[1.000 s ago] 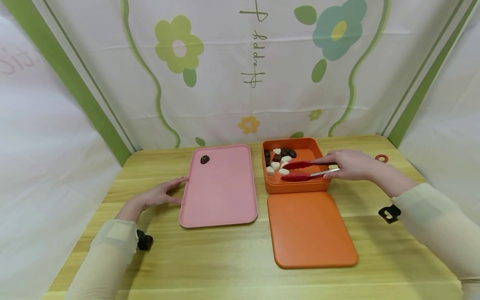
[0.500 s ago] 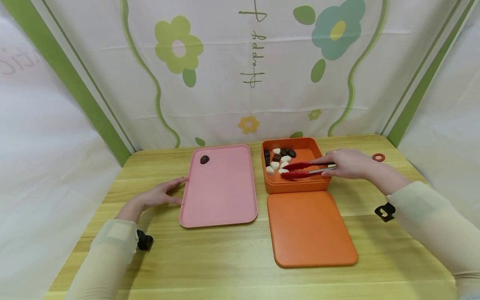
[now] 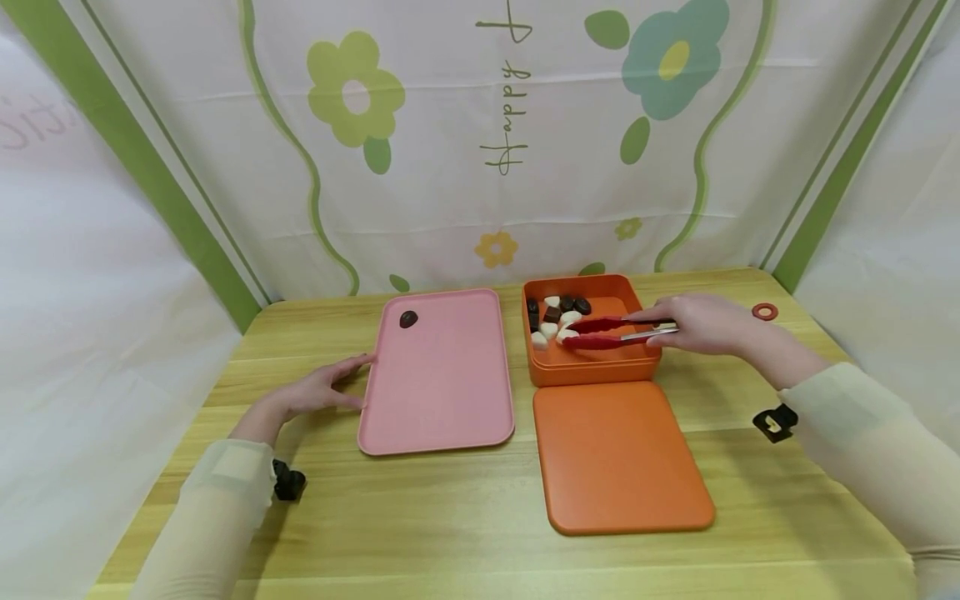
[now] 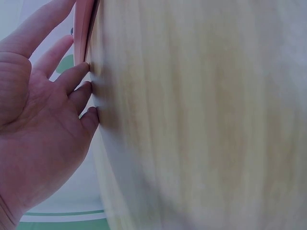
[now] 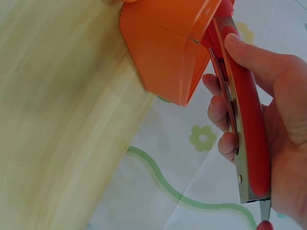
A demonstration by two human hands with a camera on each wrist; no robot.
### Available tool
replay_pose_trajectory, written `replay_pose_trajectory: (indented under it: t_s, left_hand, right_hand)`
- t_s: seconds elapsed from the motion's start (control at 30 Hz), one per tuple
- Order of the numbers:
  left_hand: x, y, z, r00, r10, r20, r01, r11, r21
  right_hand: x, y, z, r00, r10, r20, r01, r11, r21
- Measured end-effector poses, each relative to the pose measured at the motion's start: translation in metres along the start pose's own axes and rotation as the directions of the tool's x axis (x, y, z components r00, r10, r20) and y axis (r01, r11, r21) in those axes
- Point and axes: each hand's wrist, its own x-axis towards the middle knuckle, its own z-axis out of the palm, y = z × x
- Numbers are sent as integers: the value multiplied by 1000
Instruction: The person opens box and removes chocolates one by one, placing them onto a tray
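Note:
My right hand (image 3: 705, 322) grips a pair of red-tipped tongs (image 3: 600, 342); the right wrist view shows the thumb on the red handle (image 5: 249, 120) and the fingers curled round the other side. The tongs' tips reach into an orange box (image 3: 592, 372), one on each side of a white piece (image 3: 567, 335) that they partly hide. Several white and dark chocolate-like pieces lie in the box's left half. My left hand (image 3: 315, 390) touches the left edge of a pink tray (image 3: 450, 375) with spread fingers and thumb. One dark chocolate-like piece (image 3: 408, 319) lies near the tray's far left corner.
An orange lid (image 3: 622, 458) lies flat on the wooden table (image 3: 420, 517), in front of the box. A red ring (image 3: 765, 312) shows beyond my right wrist, at the tongs' rear end. A flowered cloth (image 3: 450, 183) hangs behind the table.
The tongs' tips have drawn closer together and moved slightly away from me, round a white piece. My left hand, the tray and the lid have stayed put.

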Motion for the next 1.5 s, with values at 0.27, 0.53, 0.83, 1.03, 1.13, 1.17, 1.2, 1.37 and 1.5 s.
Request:
replay_pose_trajectory:
  t_s: [0.27, 0.53, 0.83, 1.03, 1.13, 1.17, 1.2, 1.37, 1.5]
  left_hand:
    - [1, -1, 0, 1000, 12, 1, -12, 1000, 5]
    - [0, 0, 0, 1000, 2, -1, -2, 1000, 0]
    - [1, -1, 0, 1000, 8, 0, -8, 1000, -8]
    - [2, -2, 0, 1000, 18, 2, -18, 1000, -17]
    - [1, -3, 0, 1000, 15, 2, -15, 1000, -15]
    - [1, -4, 0, 1000, 14, 2, -14, 1000, -14]
    - [1, -4, 0, 1000, 13, 2, -13, 1000, -14]
    - [1, -4, 0, 1000, 8, 2, -8, 1000, -18]
    - [1, -3, 0, 1000, 8, 4, -8, 1000, -15]
  right_hand:
    - [-2, 0, -12, 999, -13, -33, 14, 1000, 19]
    - [7, -11, -26, 998, 21, -60, -21, 1000, 3]
    - [32, -28, -27, 997, -8, -70, 8, 1000, 4]
    - [53, -34, -23, 996, -21, -89, 22, 1000, 6]
    - [67, -39, -20, 995, -29, -96, 29, 1000, 5]
    - [71, -40, -19, 994, -35, -99, 37, 999, 11]
    - [76, -42, -19, 994, -41, -101, 42, 999, 16]
    - [99, -52, -14, 994, -66, -91, 69, 997, 32]
    - [116, -61, -12, 994, -80, -80, 81, 997, 14]
